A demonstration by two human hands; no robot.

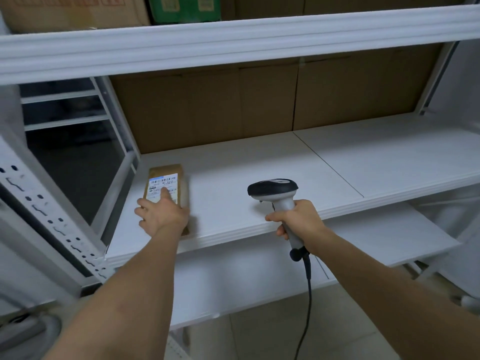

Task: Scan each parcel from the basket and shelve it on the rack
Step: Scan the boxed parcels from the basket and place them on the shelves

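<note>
Head view: parcel (pixel 166 188) flat on rack shelf (pixel 259 178), long axis front-to-back.
Left hand (pixel 161 214): fingers straight, pressing parcel.
Right hand (pixel 298 219): clasps scanner (pixel 278 201), well right.

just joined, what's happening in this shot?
A person is shelving a parcel. The left hand lies on a brown parcel with its fingers straight. The parcel lies flat, label up, near the left end of the white shelf. The right hand grips a corded scanner by its handle, held over the shelf's front edge to the right of the parcel. The basket is out of view.
</note>
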